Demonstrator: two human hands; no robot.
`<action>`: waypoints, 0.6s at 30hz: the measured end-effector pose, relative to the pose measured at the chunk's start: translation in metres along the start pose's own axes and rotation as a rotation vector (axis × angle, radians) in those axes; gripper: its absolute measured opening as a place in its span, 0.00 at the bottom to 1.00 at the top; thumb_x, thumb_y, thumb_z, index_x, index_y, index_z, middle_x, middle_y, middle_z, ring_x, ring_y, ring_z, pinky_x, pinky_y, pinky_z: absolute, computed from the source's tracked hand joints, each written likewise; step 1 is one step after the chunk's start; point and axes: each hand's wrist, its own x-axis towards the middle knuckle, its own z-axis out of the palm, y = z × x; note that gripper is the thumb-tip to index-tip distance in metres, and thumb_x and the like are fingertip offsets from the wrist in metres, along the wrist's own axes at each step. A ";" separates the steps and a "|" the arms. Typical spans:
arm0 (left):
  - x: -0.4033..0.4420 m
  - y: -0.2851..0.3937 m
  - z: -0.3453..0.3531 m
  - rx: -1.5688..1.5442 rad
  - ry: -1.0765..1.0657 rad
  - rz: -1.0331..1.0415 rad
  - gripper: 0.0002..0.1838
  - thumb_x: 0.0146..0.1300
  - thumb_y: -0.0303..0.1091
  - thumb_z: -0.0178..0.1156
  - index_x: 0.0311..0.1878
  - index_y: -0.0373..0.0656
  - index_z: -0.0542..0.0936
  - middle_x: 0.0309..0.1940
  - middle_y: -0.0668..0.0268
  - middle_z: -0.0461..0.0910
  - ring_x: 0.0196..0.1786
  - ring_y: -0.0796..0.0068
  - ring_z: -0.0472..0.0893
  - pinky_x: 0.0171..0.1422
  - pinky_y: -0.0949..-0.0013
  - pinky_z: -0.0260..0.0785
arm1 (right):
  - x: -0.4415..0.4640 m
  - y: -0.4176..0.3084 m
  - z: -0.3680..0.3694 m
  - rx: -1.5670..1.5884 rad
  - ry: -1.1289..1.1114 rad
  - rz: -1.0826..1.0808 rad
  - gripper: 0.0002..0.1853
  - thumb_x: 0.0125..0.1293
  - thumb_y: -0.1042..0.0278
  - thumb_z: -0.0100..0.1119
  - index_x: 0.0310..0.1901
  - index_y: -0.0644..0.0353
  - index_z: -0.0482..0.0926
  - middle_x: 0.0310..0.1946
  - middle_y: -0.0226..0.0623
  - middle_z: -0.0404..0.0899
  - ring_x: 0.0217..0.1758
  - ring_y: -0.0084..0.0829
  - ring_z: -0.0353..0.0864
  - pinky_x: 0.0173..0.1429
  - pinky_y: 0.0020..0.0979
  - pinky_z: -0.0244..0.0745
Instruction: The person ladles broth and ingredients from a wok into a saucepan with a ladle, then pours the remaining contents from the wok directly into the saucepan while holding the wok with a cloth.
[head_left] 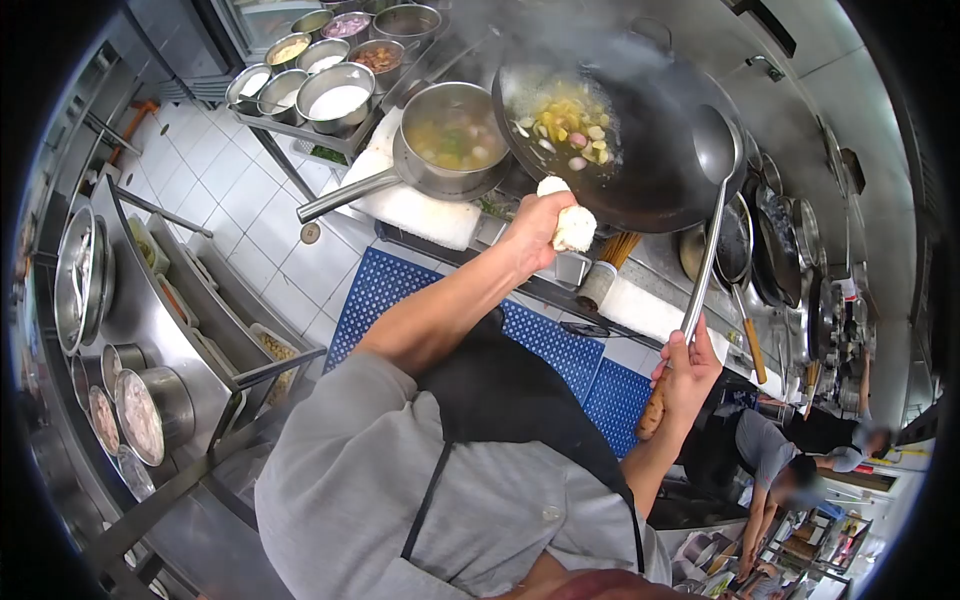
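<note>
My left hand [540,225] is closed around a folded white cloth [574,230] at the near edge of a large dark wok [650,190]. The wok handle, if there is one, is hidden by the cloth and fingers. The wok looks tilted, and chopped yellow and pale pieces [575,125] lie in shiny liquid on its left side, with steam above. My right hand [688,375] grips the long handle of a metal ladle [714,155]. Its bowl rests inside the wok's right side, apart from the food.
Left of the wok stands a saucepan [452,135] of broth, its handle jutting left over a white towel [425,215]. Metal containers [340,100] of ingredients fill a rack behind. A bamboo brush [612,262] is near the stove front. Co-workers [765,450] stand at right.
</note>
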 end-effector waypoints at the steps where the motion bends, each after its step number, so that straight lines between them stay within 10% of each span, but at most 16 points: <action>1: -0.003 0.002 -0.001 -0.009 -0.007 0.001 0.05 0.55 0.23 0.56 0.35 0.34 0.77 0.26 0.62 0.79 0.25 0.70 0.81 0.26 0.63 0.75 | -0.003 -0.003 0.000 0.001 -0.002 -0.002 0.28 0.68 0.66 0.61 0.67 0.64 0.67 0.20 0.30 0.73 0.12 0.20 0.69 0.12 0.20 0.62; 18: -0.033 0.002 -0.013 -0.054 -0.099 -0.083 0.02 0.60 0.28 0.54 0.34 0.42 0.76 0.26 0.65 0.78 0.25 0.73 0.79 0.28 0.65 0.75 | -0.033 -0.027 -0.001 -0.011 0.001 -0.062 0.29 0.68 0.67 0.60 0.67 0.66 0.66 0.20 0.31 0.73 0.11 0.20 0.69 0.12 0.20 0.61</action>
